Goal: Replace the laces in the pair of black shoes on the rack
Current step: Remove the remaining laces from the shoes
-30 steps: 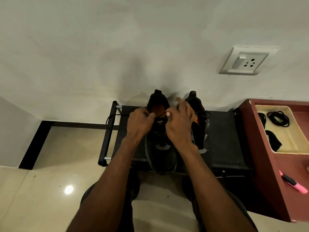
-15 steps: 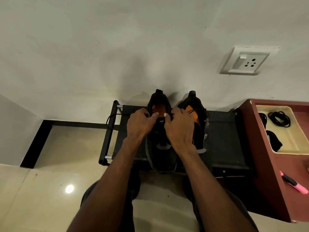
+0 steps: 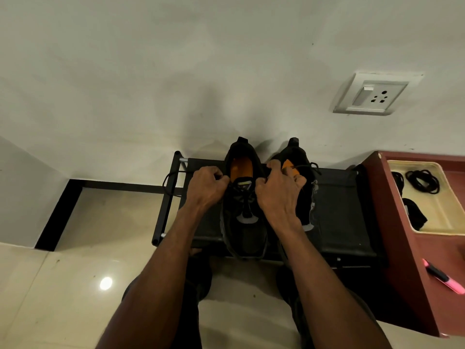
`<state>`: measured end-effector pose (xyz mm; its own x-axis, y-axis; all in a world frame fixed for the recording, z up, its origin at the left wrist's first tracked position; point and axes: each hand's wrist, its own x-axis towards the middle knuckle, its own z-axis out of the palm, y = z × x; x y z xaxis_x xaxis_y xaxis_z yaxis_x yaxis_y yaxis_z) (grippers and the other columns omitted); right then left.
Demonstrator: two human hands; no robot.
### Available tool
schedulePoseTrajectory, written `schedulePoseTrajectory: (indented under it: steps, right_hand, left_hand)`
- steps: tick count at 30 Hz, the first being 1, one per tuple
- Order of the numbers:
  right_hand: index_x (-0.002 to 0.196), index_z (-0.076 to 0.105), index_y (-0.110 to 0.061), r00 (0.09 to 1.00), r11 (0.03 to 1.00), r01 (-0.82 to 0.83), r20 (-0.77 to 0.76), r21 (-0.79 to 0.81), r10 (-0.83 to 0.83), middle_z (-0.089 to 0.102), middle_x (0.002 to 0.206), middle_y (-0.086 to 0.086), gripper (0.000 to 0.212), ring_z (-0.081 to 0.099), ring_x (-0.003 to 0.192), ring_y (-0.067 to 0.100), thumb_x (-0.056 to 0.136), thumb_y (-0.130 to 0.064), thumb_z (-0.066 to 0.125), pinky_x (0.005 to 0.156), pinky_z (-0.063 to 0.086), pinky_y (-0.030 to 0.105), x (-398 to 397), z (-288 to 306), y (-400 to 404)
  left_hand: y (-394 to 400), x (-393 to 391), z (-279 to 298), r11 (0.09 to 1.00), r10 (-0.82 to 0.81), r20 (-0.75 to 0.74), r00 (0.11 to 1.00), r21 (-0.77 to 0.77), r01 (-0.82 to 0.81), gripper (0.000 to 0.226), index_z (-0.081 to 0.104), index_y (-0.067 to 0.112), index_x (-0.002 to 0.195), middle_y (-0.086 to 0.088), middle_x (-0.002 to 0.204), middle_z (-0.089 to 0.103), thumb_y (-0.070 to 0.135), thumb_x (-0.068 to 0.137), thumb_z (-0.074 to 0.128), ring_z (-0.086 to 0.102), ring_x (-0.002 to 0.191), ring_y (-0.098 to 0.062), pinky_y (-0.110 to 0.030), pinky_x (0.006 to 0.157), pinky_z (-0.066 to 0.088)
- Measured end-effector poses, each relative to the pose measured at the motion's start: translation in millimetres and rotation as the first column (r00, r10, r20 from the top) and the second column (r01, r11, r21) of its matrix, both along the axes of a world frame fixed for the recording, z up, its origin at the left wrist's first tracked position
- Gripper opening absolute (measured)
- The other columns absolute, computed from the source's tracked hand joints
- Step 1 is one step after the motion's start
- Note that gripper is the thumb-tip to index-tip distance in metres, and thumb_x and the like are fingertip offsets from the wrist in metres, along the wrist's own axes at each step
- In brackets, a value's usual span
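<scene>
Two black shoes with orange insoles stand side by side on a black rack (image 3: 342, 207) against the wall. The left shoe (image 3: 245, 230) is between my hands; the right shoe (image 3: 305, 197) is partly behind my right hand. My left hand (image 3: 207, 188) pinches a black lace (image 3: 167, 183) at the left shoe's upper eyelets; the lace loops out over the rack's left end. My right hand (image 3: 279, 195) has curled fingers pinching the lace on the other side of the tongue. Laces cross the left shoe's tongue.
A maroon cabinet (image 3: 402, 248) stands to the right, holding a cream tray (image 3: 442, 217) with coiled black laces (image 3: 422, 181). A pink marker (image 3: 444, 279) lies on its top. A wall socket (image 3: 375, 95) is above. My knees are below on the tiled floor.
My hands have drawn apart to either side of the left shoe's opening, uncovering its orange insole and tongue. The right hand shifted right, in front of the right shoe.
</scene>
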<state>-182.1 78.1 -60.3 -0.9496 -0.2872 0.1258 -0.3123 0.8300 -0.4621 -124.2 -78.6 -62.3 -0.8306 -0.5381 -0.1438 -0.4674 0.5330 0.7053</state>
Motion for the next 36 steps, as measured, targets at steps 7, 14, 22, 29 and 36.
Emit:
schedulePoseTrajectory:
  steps: [7,14,22,29,36]
  right_hand:
    - [0.107,0.072,-0.021,0.958,0.955,-0.271,-0.058,0.123,0.280,0.031,0.159,0.010,0.026,0.013,0.144,0.031,0.085,-0.019,0.058,0.107,0.011,0.049,7,-9,-12]
    - [0.099,0.064,-0.008,0.974,0.973,-0.227,0.012,0.041,0.227,0.023,0.159,0.017,0.015,0.009,0.147,0.032,0.088,-0.005,0.054,0.115,0.010,0.052,11,-9,-15]
    - [0.108,0.064,-0.005,0.972,0.962,0.173,-0.124,-0.209,-0.202,0.035,0.151,0.019,0.024,0.028,0.139,0.036,0.088,-0.001,0.052,0.109,0.026,0.049,5,6,0]
    - [0.112,0.069,-0.014,0.934,0.916,-0.354,0.026,0.187,0.356,0.013,0.165,0.012,0.032,0.001,0.149,0.032,0.082,-0.009,0.061,0.115,0.010,0.055,19,-2,-12]
    - [0.097,0.072,-0.008,0.945,0.924,0.222,-0.163,-0.310,-0.282,0.054,0.137,0.012,0.018,0.041,0.134,0.031,0.088,-0.004,0.057,0.111,0.025,0.045,-4,10,6]
  left_hand:
    - [11,-4,-2,0.999,-0.037,-0.044,0.998,0.002,0.037,0.020,0.058,0.010,0.085,-0.001,0.074,0.055,0.024,0.099,0.056,0.048,0.063,-0.012,-0.028,0.058,0.037]
    - [11,-7,-2,0.997,-0.066,-0.037,0.997,-0.053,0.064,0.019,0.057,0.009,0.085,0.001,0.074,0.053,0.024,0.097,0.056,0.047,0.064,-0.013,-0.030,0.058,0.037]
    - [11,-6,-1,0.996,-0.078,-0.039,0.996,-0.051,0.076,0.020,0.054,0.007,0.082,-0.001,0.073,0.053,0.022,0.095,0.057,0.047,0.065,-0.016,-0.035,0.061,0.038]
    - [12,-8,-3,0.993,-0.077,-0.040,0.996,-0.090,0.073,0.020,0.051,0.012,0.080,0.002,0.071,0.050,0.023,0.096,0.056,0.043,0.061,-0.011,-0.026,0.054,0.032]
    - [10,-6,-1,0.997,-0.051,-0.060,0.997,-0.067,0.047,0.019,0.058,0.008,0.084,-0.003,0.072,0.057,0.022,0.097,0.056,0.050,0.061,-0.013,-0.028,0.056,0.037]
